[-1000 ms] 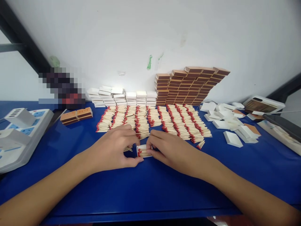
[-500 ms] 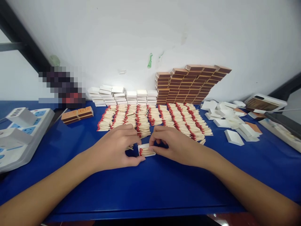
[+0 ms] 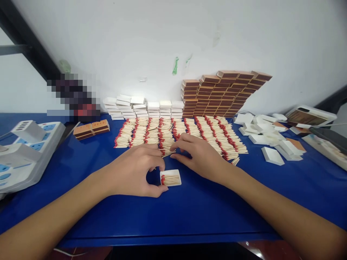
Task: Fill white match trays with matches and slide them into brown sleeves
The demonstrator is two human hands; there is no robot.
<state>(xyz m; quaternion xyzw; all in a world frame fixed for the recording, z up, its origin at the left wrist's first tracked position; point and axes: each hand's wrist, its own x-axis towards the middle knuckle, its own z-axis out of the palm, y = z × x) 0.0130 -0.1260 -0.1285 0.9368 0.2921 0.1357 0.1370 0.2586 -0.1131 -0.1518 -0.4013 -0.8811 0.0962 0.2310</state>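
Note:
My left hand [image 3: 138, 171] curls its thumb and index finger around the left end of a white matchbox tray [image 3: 177, 172], holding it on the blue table. Inside lie several red-tipped matches [image 3: 169, 179], heads to the left. Past the tray, my right hand [image 3: 199, 157] is at the near edge of the loose matches [image 3: 189, 131], which lie in rows. Its thumb and index fingertips are close together around match ends; how many they pinch is hidden.
Stacked white trays [image 3: 153, 106] and brown matchboxes [image 3: 225, 95] line the wall. Loose white trays [image 3: 272, 156] lie at right near a phone-like device [image 3: 311, 115]. On the left are a banded matchbox bundle [image 3: 91, 129] and a power strip [image 3: 51, 144] with plugs.
My right hand has left the tray and moved up to the loose matches. The left hand stays at the tray's left end. The view has shifted slightly.

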